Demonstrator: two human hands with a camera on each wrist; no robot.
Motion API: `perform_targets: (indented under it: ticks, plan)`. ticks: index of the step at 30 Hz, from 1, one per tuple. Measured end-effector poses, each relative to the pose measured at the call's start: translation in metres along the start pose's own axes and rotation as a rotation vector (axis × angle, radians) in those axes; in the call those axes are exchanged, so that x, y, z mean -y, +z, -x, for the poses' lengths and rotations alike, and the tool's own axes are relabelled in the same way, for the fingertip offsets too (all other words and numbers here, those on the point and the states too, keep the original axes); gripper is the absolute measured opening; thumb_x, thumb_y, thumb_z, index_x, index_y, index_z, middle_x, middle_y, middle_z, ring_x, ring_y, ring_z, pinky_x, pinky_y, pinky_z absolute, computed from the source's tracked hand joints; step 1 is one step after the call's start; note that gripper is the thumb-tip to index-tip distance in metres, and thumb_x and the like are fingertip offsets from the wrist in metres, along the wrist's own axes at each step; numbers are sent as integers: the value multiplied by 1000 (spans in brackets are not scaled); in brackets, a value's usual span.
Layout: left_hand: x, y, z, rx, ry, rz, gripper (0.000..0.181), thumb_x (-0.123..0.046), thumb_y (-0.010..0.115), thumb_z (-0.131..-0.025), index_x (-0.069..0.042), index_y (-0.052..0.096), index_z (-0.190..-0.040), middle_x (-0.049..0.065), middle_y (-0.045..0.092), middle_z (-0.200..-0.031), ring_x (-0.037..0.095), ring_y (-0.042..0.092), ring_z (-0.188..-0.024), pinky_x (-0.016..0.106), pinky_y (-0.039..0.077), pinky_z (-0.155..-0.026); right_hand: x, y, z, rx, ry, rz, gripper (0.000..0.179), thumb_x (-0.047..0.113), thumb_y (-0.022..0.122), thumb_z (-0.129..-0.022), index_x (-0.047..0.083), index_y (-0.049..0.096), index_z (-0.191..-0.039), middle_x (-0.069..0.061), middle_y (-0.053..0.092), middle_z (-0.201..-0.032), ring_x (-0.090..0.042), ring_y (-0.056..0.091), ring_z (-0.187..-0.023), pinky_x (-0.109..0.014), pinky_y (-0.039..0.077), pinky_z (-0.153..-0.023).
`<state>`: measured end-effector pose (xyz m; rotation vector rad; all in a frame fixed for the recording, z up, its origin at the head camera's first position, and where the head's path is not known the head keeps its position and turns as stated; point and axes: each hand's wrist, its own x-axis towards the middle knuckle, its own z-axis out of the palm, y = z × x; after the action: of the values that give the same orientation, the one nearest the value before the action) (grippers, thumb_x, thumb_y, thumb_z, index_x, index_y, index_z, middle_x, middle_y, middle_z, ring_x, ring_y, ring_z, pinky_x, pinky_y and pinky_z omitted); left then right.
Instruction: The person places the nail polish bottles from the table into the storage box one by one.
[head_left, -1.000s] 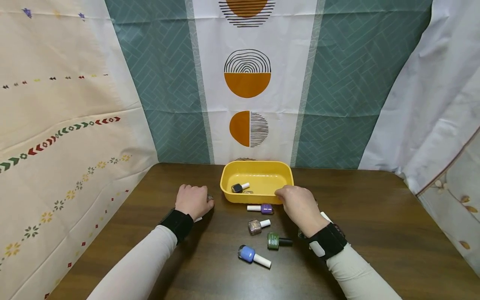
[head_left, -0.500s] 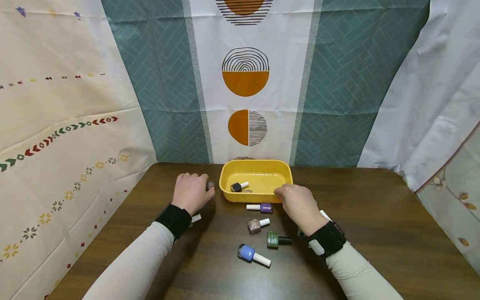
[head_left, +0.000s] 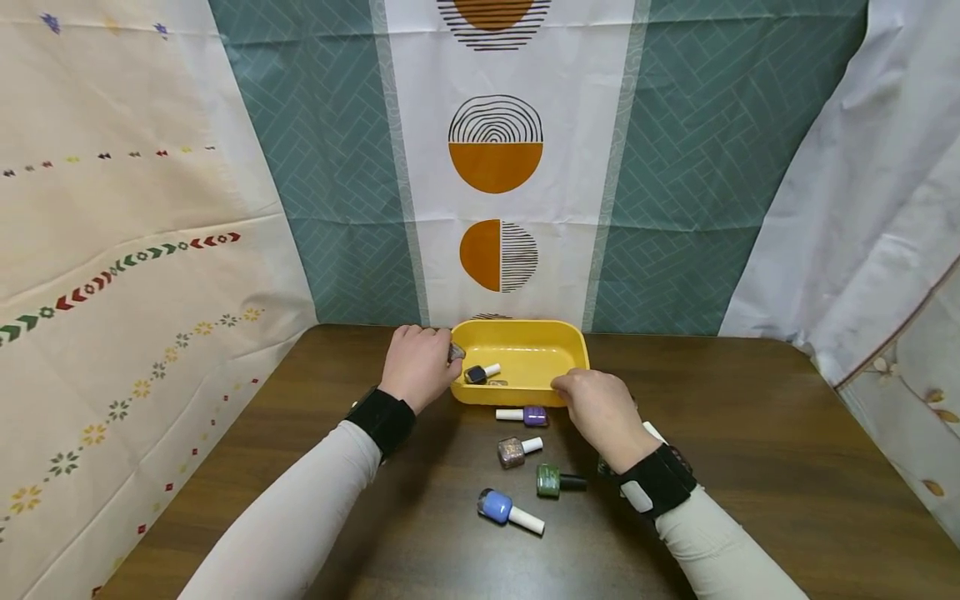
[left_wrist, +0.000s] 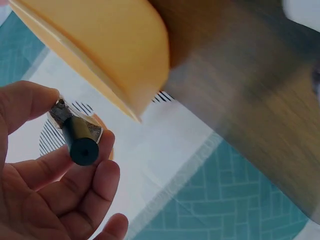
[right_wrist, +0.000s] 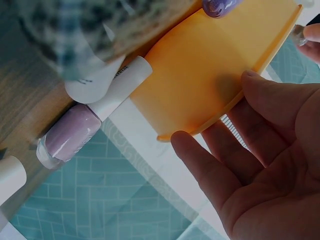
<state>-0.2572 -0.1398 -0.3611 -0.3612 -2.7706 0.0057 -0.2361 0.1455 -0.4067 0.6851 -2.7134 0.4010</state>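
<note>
My left hand (head_left: 420, 364) is at the left rim of a yellow plastic tub (head_left: 517, 398). Between its thumb and fingers it pinches a small glittery nail polish bottle (left_wrist: 82, 135) with a black cap, seen close in the left wrist view. A dark nail polish bottle (head_left: 476, 376) with a white cap lies in the tub, and another bottle there is mostly hidden by the front wall. My right hand (head_left: 600, 412) holds the tub's front right rim, thumb on the outer wall (right_wrist: 200, 70) and fingers over the edge.
In front of the tub lie purple (head_left: 535, 416), glitter (head_left: 512, 452), green (head_left: 548, 481) and blue (head_left: 495, 506) nail polish bottles. A mauve bottle (right_wrist: 72, 130) and others lie under the right forearm. Patterned cloth (head_left: 495, 275) hangs behind the table.
My left hand has lifted the glittery bottle from the table on the left and carried it right to the tub's rim. My right hand stays on the tub.
</note>
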Motion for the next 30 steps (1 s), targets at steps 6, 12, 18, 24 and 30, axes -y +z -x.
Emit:
perform_targets:
  ticks: [6,12,18,24,30]
  plan:
    - [-18,7,-12,2,42,6,26,-28,81,-101,-9,68,-90,7,68,-82,33,64,-85,51,52,-98,-3,-1,3,-16,-6,2,8,5,84,-97,7,85,-105,-7,79,-93,-24,71,-80,-46,64,-85]
    - [-23,17,-18,15,30,3,22,-28,81,-101,-9,72,-94,8,71,-84,33,66,-88,50,53,-99,-2,0,3,-4,-12,2,6,5,83,-99,8,84,-104,-7,77,-91,-24,69,-78,-46,64,-83]
    - [-25,32,-28,59,8,9,20,-28,80,-102,-8,76,-100,8,76,-91,33,65,-91,50,52,-99,-1,3,3,-6,-10,-1,8,5,84,-98,8,85,-105,-8,78,-92,-24,70,-79,-46,64,-84]
    - [-28,42,-39,93,-3,6,20,-29,78,-104,-10,75,-99,7,77,-96,33,66,-95,52,51,-104,-1,3,2,-4,-1,-3,9,6,84,-98,8,85,-107,-7,79,-93,-23,70,-80,-46,64,-86]
    - [-31,48,-49,138,-29,11,21,-32,79,-104,-11,76,-108,6,80,-107,33,67,-104,53,49,-109,-2,3,0,-4,-3,3,9,7,85,-98,8,85,-107,-7,79,-94,-23,70,-81,-46,64,-86]
